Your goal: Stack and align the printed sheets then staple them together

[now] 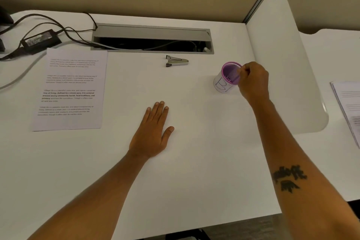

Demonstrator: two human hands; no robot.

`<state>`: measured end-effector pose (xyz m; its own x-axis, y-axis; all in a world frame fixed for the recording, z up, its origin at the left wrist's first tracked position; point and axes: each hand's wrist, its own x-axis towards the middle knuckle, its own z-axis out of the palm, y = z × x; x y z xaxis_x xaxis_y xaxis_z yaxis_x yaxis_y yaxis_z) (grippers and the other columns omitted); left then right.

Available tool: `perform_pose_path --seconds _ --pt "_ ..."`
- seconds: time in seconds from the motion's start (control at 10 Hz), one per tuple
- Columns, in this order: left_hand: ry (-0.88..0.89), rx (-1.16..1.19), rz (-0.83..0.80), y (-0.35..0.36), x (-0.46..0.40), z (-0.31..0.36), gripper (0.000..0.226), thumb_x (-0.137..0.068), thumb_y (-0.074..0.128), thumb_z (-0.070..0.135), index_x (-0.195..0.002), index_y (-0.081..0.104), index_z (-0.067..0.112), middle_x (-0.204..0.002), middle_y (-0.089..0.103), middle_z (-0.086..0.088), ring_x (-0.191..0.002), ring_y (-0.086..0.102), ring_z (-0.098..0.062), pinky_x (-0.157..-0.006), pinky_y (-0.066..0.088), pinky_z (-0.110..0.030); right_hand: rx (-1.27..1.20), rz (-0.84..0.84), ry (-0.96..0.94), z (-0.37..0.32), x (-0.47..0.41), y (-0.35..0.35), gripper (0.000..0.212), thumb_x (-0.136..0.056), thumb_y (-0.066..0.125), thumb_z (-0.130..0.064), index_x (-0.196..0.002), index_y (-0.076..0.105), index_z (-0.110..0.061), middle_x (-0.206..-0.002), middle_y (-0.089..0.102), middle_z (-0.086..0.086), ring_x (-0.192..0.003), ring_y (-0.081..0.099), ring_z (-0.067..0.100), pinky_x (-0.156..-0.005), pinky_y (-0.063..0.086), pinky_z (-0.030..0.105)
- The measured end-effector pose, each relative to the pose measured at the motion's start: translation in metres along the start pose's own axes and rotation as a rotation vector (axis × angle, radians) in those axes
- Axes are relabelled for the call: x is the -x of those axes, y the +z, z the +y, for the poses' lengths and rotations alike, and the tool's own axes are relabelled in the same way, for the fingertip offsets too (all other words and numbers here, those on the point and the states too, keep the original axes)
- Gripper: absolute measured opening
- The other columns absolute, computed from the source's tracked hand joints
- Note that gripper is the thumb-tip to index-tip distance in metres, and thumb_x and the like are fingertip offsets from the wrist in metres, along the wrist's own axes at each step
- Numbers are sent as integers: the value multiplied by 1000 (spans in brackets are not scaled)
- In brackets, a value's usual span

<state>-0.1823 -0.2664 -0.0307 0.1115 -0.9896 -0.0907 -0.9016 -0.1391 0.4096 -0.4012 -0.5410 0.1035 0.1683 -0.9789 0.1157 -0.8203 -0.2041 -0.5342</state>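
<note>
- The small print on the printed sheet (71,89) at my far left is too blurred to read; only the bold lines in its third paragraph stand out
- A second stack of printed sheets (348,107) lies on the neighbouring desk to my right, cut off by the frame edge, so I cannot tell how many there are
- My right hand's fingertips are hidden behind the knuckles, so whether they pinch something inside the purple mesh cup (229,76) or just its rim I cannot tell
- Small dark bits sit at the bottom of the cup, too small to identify; a white paper label with drawn lines wraps its outside
- The cable tray (152,40) at the back of the desk (194,161) is open, its inside mostly dark
- A power adapter (41,41) and its cables run off the left edge
- My left hand (153,134) lies flat, palm down on the bare desk, fingers together and thumb out to the side, holding nothing
- My right hand (253,82) is curled, reaching over to the cup's right rim, forearm stretched out with a dark tattoo (288,178) showing
- The stapler (176,61) lies on its side near the tray, well apart from both hands and from the sheet
</note>
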Motion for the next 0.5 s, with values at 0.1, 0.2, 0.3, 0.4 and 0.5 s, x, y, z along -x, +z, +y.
perform_pose_path --seconds 0.1,0.2,0.3,0.4,0.5 --pt "-2 4 -3 0 0 0 74 -110 17 55 -169 7 12 -179 0 -6 -166 -7 -20 -135 7 -46 5 -4 19 6 -11 5 11 -99 63 -7 -98 72 -1 -99 72 13 -84 60 19 -55 34 -1" --pt "-3 12 -3 0 0 0 75 -110 15 57 -169 7 12 -179 0 -6 -166 -7 -19 -135 7 -46 26 4 5 8 -12 6 11 -96 67 -6 -98 76 0 -96 76 15 -81 64 21 -62 38 6" --pt "-1 -3 -5 0 0 -1 74 -110 14 56 -169 7 12 -179 0 -6 -166 -7 -19 -135 8 -46 55 21 -36 8 -11 7 14 -93 67 -3 -98 80 1 -92 78 18 -78 67 24 -72 51 24" --pt "0 -4 -12 2 -1 -2 75 -110 13 57 -169 5 12 -179 -2 -6 -165 -8 -19 -135 8 -46 30 43 -29 7 -10 7 12 -90 69 -3 -95 80 -3 -90 79 14 -77 66 19 -71 49 21" --pt "5 -4 -12 1 -1 -2 75 -109 11 58 -169 5 12 -179 -2 -6 -165 -9 -19 -135 8 -46 -13 59 -6 6 -8 5 7 -85 74 0 -87 76 -7 -85 75 5 -75 65 14 -64 40 2"
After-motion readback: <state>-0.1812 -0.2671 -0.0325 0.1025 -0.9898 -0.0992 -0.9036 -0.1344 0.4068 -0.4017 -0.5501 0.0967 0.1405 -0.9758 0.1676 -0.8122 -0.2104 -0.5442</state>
